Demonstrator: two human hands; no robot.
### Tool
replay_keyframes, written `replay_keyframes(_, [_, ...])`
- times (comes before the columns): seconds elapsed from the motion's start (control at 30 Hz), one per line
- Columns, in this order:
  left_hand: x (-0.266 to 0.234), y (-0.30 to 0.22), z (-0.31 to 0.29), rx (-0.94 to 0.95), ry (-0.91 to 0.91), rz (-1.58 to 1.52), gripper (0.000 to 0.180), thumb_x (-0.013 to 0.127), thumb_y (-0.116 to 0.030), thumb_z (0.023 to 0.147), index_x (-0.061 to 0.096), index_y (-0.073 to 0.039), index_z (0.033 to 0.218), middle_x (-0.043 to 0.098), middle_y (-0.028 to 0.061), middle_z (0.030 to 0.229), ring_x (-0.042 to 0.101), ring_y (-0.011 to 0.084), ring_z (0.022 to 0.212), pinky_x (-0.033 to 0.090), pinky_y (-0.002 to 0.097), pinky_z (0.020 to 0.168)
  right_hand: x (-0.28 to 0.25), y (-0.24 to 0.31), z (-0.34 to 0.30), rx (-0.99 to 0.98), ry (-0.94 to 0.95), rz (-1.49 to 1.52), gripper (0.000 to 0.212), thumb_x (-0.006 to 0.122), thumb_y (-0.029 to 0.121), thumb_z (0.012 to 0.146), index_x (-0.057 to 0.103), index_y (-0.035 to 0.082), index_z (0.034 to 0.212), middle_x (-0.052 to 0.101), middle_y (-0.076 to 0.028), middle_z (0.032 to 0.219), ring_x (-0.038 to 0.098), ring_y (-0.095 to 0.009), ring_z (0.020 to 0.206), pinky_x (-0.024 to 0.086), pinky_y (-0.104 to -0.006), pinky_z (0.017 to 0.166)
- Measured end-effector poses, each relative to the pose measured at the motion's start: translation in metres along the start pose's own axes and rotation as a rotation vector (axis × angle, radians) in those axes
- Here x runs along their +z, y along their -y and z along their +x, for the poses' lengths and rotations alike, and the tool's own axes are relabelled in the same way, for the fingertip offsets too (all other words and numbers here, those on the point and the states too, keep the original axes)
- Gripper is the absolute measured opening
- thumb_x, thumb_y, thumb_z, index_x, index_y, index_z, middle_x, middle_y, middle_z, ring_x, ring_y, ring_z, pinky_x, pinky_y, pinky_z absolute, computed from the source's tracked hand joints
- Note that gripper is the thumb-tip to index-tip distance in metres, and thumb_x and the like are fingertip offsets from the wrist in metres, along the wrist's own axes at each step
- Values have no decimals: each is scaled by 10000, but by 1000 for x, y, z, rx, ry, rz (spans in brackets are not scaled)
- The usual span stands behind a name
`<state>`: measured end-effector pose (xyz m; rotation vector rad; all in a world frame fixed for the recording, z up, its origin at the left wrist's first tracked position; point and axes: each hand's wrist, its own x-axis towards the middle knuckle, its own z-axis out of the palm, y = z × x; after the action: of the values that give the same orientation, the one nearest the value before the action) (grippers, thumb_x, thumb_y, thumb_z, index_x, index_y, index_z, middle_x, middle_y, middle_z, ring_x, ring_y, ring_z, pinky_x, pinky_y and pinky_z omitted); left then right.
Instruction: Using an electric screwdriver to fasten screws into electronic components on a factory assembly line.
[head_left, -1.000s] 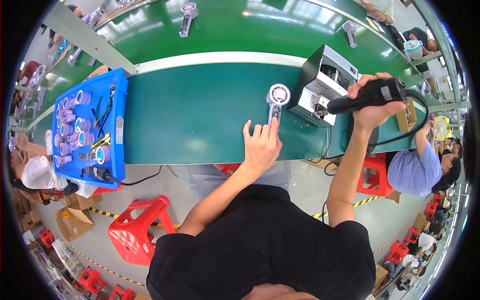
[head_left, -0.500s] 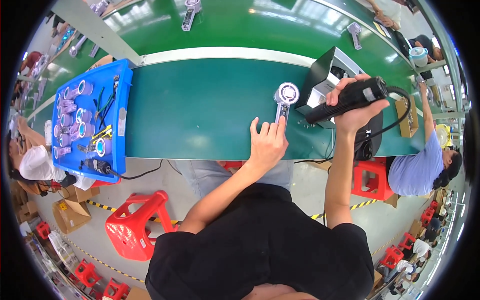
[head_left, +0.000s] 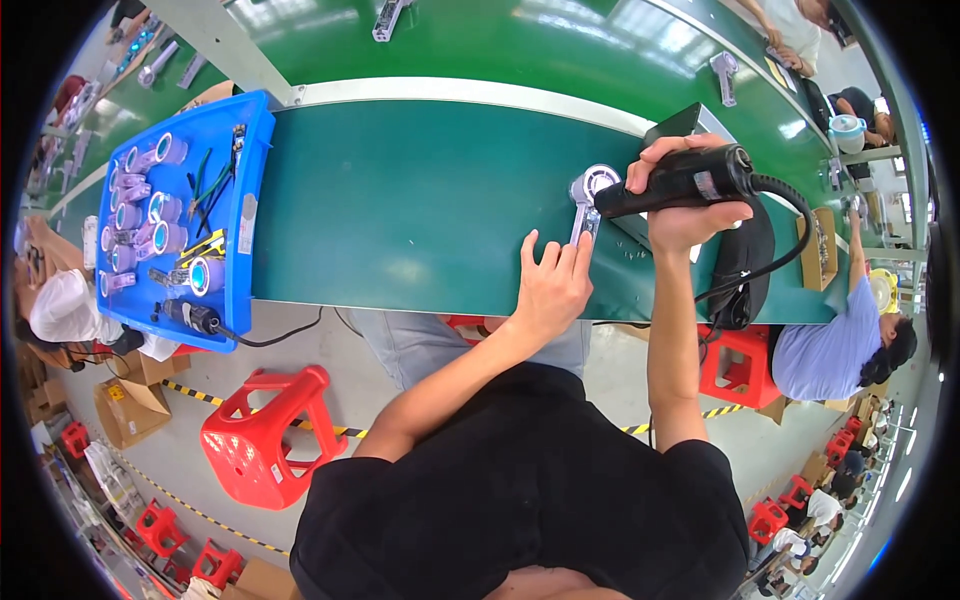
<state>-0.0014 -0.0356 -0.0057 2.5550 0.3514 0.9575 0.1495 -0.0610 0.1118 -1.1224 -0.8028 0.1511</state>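
A pale lilac handheld fan (head_left: 583,218) lies on the green bench, its round head pointing away from me. My left hand (head_left: 553,285) has its fingertips on the lower end of the fan's handle, holding it against the surface. Wrapped in my right hand (head_left: 675,215) is a black electric screwdriver (head_left: 685,188), tilted with its nose down to the left. That nose meets the fan near its neck in the picture; whether the bit touches cannot be told. A cord (head_left: 800,215) loops from the screwdriver's back end.
A dark box (head_left: 668,128) stands behind my right hand, and a black pouch (head_left: 742,265) lies beside it. The blue tray (head_left: 243,215) at left holds several fans, pliers (head_left: 205,190) and another screwdriver (head_left: 190,316). A small carton (head_left: 820,250) sits at right, near a person (head_left: 820,360).
My right hand has brought the screwdriver left, from beside the dark box to the fan. The left hand stays on the fan's handle. The whole view has shifted slightly.
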Motion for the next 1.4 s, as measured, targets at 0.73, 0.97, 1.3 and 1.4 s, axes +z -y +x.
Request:
replay_keyframes(0.73, [-8, -2, 2, -47, 157, 5, 645, 783, -238, 778, 543, -1, 1328, 549, 70, 920, 551, 252, 883, 358, 565, 1038, -11, 23, -6, -85, -152, 88, 964, 383, 930, 766, 517, 43, 1119, 644, -187, 773, 580, -229, 513, 482, -307, 480])
replay_keyframes(0.97, [12, -4, 24, 7, 187, -44, 682, 778, -345, 804, 518, 3, 1330, 551, 81, 948, 558, 252, 902, 348, 591, 1046, -71, 76, 17, -204, -367, -259, 1008, 330, 949, 766, 505, 16, 1104, 603, -156, 714, 572, -230, 505, 491, -327, 502])
replay_keyframes(1.3, [8, -1, 18, 57, 79, -235, 480, 763, -144, 802, 617, -70, 1253, 591, 120, 1111, 581, 259, 985, 323, 618, 1086, -84, 62, 19, -73, -264, -222, 981, 372, 926, 773, 512, 36, 1162, 639, -160, 795, 590, -241, 516, 475, -328, 484])
replay_keyframes(1.4, [9, 0, 18, 126, 57, -220, 385, 762, -118, 789, 676, -81, 1163, 601, 114, 1192, 587, 254, 991, 335, 620, 1086, -82, 58, 21, -56, -273, -275, 962, 337, 910, 803, 507, 34, 1164, 642, -164, 797, 587, -232, 513, 472, -329, 480])
